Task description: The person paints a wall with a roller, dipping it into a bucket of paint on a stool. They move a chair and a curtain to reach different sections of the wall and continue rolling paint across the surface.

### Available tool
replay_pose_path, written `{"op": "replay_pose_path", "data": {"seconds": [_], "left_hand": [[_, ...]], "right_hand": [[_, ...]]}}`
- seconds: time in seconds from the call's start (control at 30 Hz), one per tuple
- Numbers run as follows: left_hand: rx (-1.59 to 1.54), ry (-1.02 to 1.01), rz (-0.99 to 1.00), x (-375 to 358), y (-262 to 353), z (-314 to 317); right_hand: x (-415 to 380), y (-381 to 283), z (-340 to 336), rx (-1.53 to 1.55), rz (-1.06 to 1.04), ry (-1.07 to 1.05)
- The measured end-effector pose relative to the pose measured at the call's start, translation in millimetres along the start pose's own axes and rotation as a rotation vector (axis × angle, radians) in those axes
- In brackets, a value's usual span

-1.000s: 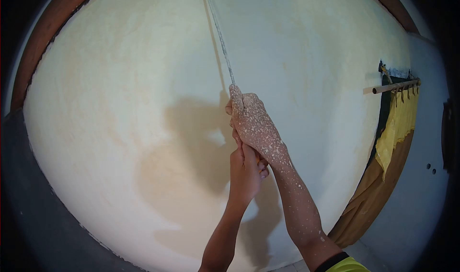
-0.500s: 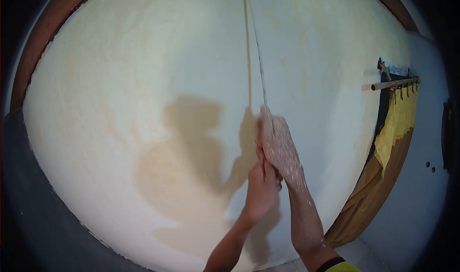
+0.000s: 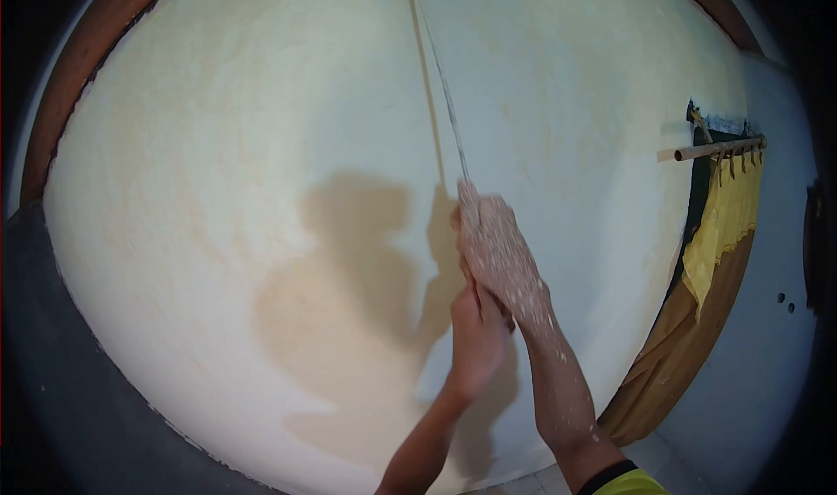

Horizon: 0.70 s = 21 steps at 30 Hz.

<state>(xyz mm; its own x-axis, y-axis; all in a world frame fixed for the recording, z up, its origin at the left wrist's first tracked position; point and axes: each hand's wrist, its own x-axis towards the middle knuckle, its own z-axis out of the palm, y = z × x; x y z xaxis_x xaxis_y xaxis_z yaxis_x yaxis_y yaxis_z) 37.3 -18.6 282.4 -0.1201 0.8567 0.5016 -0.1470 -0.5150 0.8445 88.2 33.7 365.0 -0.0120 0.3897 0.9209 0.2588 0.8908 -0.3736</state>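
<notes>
A long thin pole (image 3: 446, 85) runs up in front of the pale wall (image 3: 567, 138) and leaves the view at the top, so its far end is hidden. My right hand (image 3: 500, 249), speckled with white paint-like spots, is closed around the pole near its lower part. Just below it, my left hand (image 3: 476, 334) is closed too, its fingers wrapped round the lower end, which is mostly covered by the hands. The wall has faint yellowish patches, and shadows of the pole, arms and head fall on it.
At the right, a yellow and brown curtain (image 3: 728, 207) hangs from a short rod (image 3: 719, 150) at an opening. A bluish side wall (image 3: 776, 355) stands beyond it. Dark grey wall (image 3: 61, 347) borders the left, with a reddish-brown beam (image 3: 65, 85) above.
The pole's upper part has swung left and now leans more. My right hand has shifted slightly up and left; my left hand stays nearly in place.
</notes>
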Motion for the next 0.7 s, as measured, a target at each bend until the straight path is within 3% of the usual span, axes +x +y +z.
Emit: {"op": "replay_pose_path", "data": {"seconds": [0.1, 0.27, 0.33, 0.37, 0.4, 0.47, 0.6, 0.7], "left_hand": [[-0.066, -0.072, 0.0, 14, 17, 1], [-0.057, 0.005, -0.088, -58, -29, 8], [-0.032, -0.008, -0.118, -64, -25, 7], [-0.001, 0.0, -0.085, -62, -23, 7], [0.032, 0.008, -0.061, -60, -22, 6], [0.003, 0.044, -0.027, -28, -9, 6], [-0.07, -0.059, -0.025, 27, 31, 5], [-0.043, -0.056, -0.035, 9, 29, 12]], "right_hand": [[21, -6, -2, 0.071, 0.153, -0.122], [-51, -10, -21, 0.064, 0.097, -0.113], [-69, -17, -24, 0.162, 0.546, -0.231], [-65, -14, -23, 0.16, 0.542, -0.232], [-57, -9, -19, 0.084, 0.29, -0.146], [-31, 0, -9, 0.006, -0.002, -0.04], [32, -2, -3, 0.098, 0.021, -0.046], [28, -10, -15, 0.074, 0.114, -0.123]]}}
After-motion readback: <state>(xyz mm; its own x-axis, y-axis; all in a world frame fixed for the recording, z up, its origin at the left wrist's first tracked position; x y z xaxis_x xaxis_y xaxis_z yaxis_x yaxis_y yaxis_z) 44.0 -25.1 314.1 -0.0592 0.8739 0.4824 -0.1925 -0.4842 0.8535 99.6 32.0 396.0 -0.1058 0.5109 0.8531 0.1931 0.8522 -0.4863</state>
